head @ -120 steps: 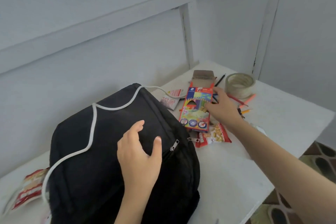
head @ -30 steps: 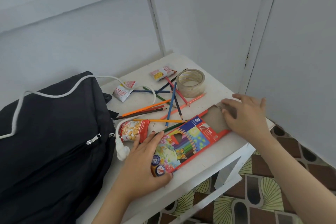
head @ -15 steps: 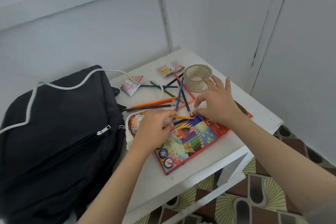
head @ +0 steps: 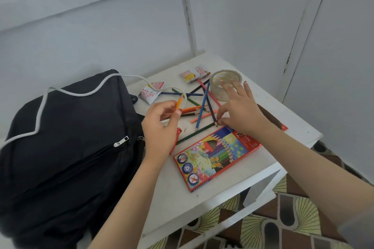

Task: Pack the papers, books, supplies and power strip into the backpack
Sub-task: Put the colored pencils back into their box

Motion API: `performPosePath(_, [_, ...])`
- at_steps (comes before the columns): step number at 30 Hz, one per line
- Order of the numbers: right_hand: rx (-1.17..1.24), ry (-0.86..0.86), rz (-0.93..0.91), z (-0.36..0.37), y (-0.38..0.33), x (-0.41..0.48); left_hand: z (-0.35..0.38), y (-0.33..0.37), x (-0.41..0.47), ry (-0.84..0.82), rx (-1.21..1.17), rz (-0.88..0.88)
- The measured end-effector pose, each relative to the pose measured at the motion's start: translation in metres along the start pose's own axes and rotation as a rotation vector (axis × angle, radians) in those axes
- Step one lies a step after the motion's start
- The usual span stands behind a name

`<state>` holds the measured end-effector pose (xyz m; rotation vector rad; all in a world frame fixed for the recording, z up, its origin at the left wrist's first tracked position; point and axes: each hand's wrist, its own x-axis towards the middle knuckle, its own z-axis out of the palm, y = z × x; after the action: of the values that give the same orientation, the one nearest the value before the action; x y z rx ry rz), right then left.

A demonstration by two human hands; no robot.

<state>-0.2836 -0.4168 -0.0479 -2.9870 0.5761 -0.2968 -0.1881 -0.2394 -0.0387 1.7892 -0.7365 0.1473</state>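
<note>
Two hands over the desk (head: pixel 253 159), left hand (head: pixel 159 127) pinching orange pencil (head: pixel 179 103), right hand (head: pixel 240 111) pinching dark pencil (head: pixel 212 114) by its tip, backpack (head: pixel 70 147) alongside

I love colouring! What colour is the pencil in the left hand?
The pencil is yellow-orange; head view.

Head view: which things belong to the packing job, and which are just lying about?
Job: backpack; pencil box; loose coloured pencils; orange pencil pinched in the left hand; tape roll; white cord, likely the power strip's.
Lying about, likely: snack packet beside the cord; snack packet beside the tape roll.
</note>
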Motion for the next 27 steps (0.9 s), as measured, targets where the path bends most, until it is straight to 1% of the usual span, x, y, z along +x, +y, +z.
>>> performPosePath(2, [0.022, -0.006, -0.033, 0.001, 0.002, 0.001, -0.005, 0.004, -0.001, 0.049, -0.049, -0.039])
performPosePath(4, [0.104, -0.012, -0.026, -0.001, 0.01, 0.002, -0.009, 0.006, -0.001, 0.07, -0.096, -0.068])
performPosePath(6, [0.255, -0.013, 0.023, -0.007, 0.021, -0.001, -0.014, 0.009, 0.0, 0.092, -0.15, -0.074])
performPosePath(8, [0.432, 0.025, 0.086, -0.016, 0.032, -0.006, -0.017, 0.013, 0.0, 0.12, -0.191, -0.061])
performPosePath(10, [0.679, 0.117, 0.142, -0.026, 0.039, -0.015, -0.019, 0.018, 0.0, 0.15, -0.216, -0.044])
performPosePath(13, [1.24, 0.281, 0.23, -0.04, 0.046, -0.029, -0.016, 0.024, 0.002, 0.184, -0.259, -0.035])
performPosePath(14, [1.347, 0.353, 0.265, -0.042, 0.048, -0.033, -0.013, 0.026, 0.003, 0.188, -0.285, -0.036])
performPosePath(15, [1.387, 0.425, 0.306, -0.044, 0.051, -0.037, -0.01, 0.028, 0.003, 0.189, -0.318, -0.034])
performPosePath(18, [1.366, 0.603, 0.418, -0.05, 0.059, -0.048, 0.002, 0.036, 0.003, 0.166, -0.408, -0.022])
performPosePath(20, [1.26, 0.675, 0.498, -0.051, 0.064, -0.055, 0.012, 0.041, 0.003, 0.137, -0.451, -0.03])
performPosePath(23, [1.069, 0.737, 0.593, -0.047, 0.074, -0.064, 0.03, 0.049, 0.001, 0.068, -0.498, -0.04])
performPosePath(25, [1.014, 0.759, 0.646, -0.04, 0.079, -0.068, 0.042, 0.052, -0.001, 0.016, -0.503, -0.032])
performPosePath(27, [0.987, 0.745, 0.698, -0.033, 0.082, -0.07, 0.053, 0.056, -0.003, -0.026, -0.501, -0.019])
